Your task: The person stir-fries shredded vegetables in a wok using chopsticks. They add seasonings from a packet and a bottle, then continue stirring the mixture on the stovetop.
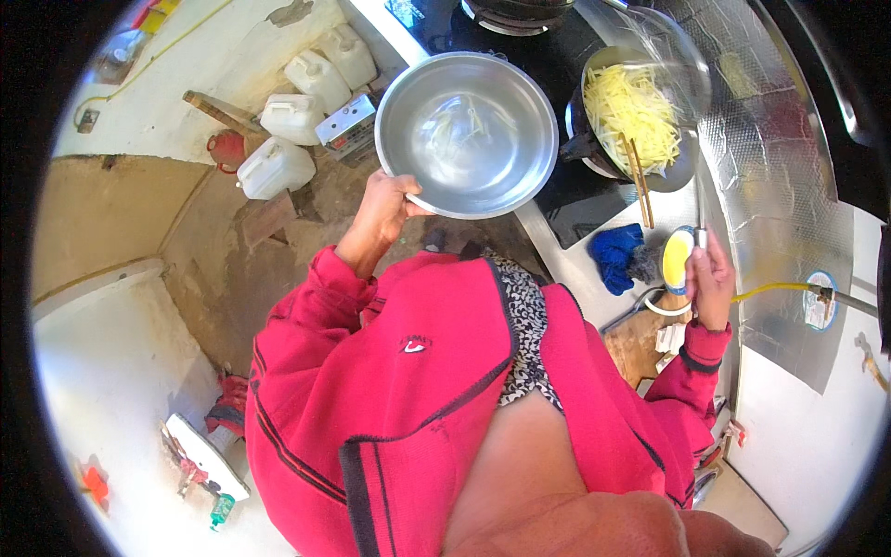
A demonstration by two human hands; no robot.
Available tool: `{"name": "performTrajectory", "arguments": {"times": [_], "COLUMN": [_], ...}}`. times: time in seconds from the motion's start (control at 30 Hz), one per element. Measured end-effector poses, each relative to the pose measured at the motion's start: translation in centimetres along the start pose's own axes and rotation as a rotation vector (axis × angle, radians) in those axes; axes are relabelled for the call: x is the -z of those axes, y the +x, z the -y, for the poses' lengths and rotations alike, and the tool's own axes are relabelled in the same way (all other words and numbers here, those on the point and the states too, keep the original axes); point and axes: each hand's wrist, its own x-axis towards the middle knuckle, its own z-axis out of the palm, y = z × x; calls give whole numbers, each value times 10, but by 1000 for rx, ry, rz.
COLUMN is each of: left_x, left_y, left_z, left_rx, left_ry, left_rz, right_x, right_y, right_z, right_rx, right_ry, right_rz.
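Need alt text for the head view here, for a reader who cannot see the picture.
Seen from above, a person in a red jacket holds a nearly empty steel bowl by its rim with the left hand and a small yellow-filled bowl with the right hand. A dark pan of pale shredded vegetable strips with chopsticks sits on the stove.

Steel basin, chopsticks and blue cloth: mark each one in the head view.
steel basin (pixel 469 139): head view, on the bare inner bottom.
chopsticks (pixel 639 181): head view, mid-length, over the pan's rim.
blue cloth (pixel 614 255): head view, middle of the crumpled fabric.
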Motion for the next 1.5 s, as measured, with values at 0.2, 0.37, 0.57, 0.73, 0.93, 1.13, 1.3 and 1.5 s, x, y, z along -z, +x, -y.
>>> {"name": "performTrajectory", "arguments": {"times": [0.2, 0.37, 0.57, 0.73, 0.93, 1.13, 1.3, 1.5], "left_x": [9, 7, 1, 6, 10, 15, 17, 16], "left_y": [4, 1, -3, -5, -1, -2, -4, -6], "left_z": [2, 6, 9, 10, 12, 14, 5, -5], "left_rx": [-5, -54, -46, -39, -45, -55, -29, -63], "left_ry": [70, 32, 19, 35, -4, 24, 75, 98], "left_rz": [38, -1, -1, -35, -49, -66, -35, -15], "right_x": [-71, -92, -129, -135, -142, -124, -83, -72], "right_y": [1, 3, -9, -1, 1, 13, 30, 39], "right_z": [34, 21, 6, 12, -3, -8, 23, 36], "right_rx": [30, 435, 231, -202, -510, -577, -222, -17], "right_ry": [-240, -693, -444, 44, 568, 789, 114, -364], "right_rz": [409, 298, 426, 698, 909, 936, 721, 637]}}
